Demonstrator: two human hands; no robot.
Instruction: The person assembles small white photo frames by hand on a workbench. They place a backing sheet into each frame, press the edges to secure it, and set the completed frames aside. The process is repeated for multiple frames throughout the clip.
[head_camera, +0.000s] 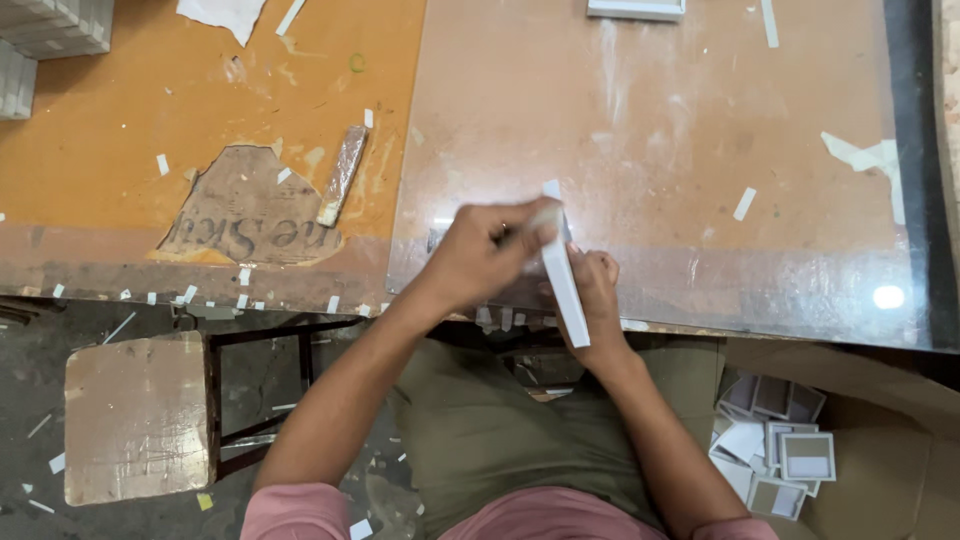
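A thin white box part (563, 285) stands on its edge at the near side of the glass-topped table (700, 150). My right hand (597, 300) grips it from below and behind. My left hand (480, 255) reaches across from the left, its fingertips pressing on the upper end of the white part, where a strip of white tape (551, 189) sticks up. Both hands are blurred by motion.
A cardboard box (880, 440) at my lower right holds several small white tray-like box pieces (775, 445). A wooden stool (135, 415) stands at lower left. A brown stick-shaped tool (342, 175) lies on the orange board. White paper scraps litter the table and floor.
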